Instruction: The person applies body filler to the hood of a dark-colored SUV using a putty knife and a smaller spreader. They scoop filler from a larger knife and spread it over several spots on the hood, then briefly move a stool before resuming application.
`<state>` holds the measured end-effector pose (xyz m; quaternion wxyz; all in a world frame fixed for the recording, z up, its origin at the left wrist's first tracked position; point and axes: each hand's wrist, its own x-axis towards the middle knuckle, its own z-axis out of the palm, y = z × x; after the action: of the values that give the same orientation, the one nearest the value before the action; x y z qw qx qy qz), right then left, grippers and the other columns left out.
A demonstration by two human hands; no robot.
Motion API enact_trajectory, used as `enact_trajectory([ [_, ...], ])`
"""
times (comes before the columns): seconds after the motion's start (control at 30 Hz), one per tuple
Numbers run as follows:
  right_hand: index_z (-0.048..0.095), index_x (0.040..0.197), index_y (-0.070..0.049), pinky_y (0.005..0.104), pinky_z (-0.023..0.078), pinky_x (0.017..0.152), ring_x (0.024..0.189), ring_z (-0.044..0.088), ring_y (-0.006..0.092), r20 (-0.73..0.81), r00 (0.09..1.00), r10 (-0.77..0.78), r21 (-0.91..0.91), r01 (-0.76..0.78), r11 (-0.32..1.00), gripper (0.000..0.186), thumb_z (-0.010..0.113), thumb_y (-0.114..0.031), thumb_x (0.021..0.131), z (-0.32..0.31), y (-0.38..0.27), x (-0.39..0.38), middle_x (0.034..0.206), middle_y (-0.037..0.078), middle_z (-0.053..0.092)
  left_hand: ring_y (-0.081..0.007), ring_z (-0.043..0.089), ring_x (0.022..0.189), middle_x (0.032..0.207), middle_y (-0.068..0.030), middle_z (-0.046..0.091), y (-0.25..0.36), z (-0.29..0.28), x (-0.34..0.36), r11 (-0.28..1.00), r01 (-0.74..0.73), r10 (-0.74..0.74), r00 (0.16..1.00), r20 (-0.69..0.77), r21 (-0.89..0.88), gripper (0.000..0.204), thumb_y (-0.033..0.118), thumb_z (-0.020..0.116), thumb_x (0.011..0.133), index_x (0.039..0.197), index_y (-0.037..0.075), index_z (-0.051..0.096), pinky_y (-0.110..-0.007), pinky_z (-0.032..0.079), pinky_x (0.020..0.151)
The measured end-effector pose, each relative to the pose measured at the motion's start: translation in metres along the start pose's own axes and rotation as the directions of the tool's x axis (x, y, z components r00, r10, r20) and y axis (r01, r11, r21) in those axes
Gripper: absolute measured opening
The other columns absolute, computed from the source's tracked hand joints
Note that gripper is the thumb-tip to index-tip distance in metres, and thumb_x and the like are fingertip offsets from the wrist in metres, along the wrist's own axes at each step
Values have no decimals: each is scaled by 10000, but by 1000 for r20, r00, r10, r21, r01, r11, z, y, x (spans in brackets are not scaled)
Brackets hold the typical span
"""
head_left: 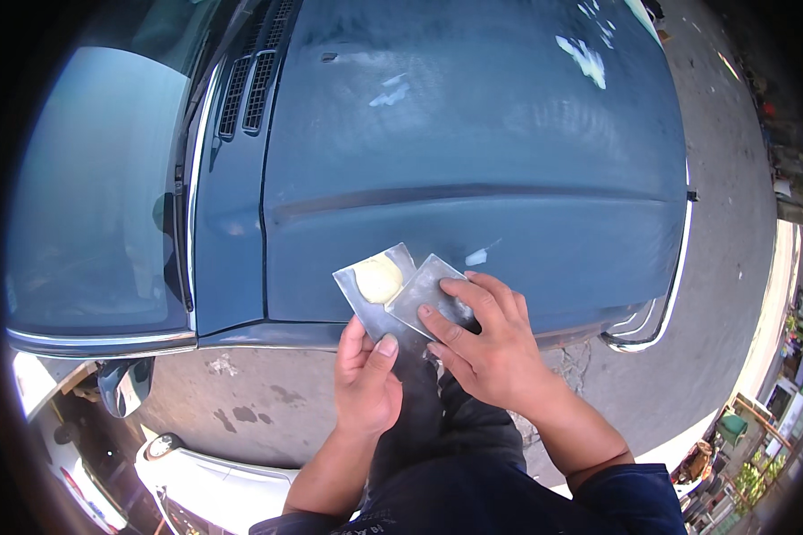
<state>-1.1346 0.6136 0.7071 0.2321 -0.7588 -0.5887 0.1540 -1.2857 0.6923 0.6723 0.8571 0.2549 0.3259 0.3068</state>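
Note:
My left hand (368, 379) is closed on a flat grey metal putty spreader (382, 326), thumb on top and fingers beneath. A mound of cream-coloured filler paste (377, 279) lies on its far part. My right hand (500, 348) grips a second flat square putty spreader (430, 283), fingertips spread on its upper face. This one's left edge meets the first plate beside the paste. Both plates are held near the edge of a blue car hood (473, 134). On the hood, close to my right hand, is a small pale filler patch (476, 257).
More pale patches mark the hood, a large one (583, 61) at far right and a smaller one (390, 92) near the middle. The windshield (107, 187) is on the left, with a side mirror (125, 388) below. A white car (214, 486) stands at lower left on grey pavement.

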Motion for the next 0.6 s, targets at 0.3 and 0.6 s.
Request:
enact_trajectory([
  [0.3,628,1161,-58,413,393,978,1174,469,340,27,964,266,486,-245,839,363,682,-105,805,-21,35,-1,1307,150,480,-221,473,1224,1346,-141,459,42,-30,62,865,-428,452,891,-37,261,476,29,454,949,1401,4,307,-424,378,1044],
  [0.6,574,1235,-66,445,385,946,1100,474,359,-2,950,312,6,-312,950,446,615,-166,802,-23,60,28,1309,156,474,-257,440,1255,1350,-139,452,80,-35,218,848,-530,530,846,-51,22,494,57,410,915,1397,-2,319,-451,332,1069],
])
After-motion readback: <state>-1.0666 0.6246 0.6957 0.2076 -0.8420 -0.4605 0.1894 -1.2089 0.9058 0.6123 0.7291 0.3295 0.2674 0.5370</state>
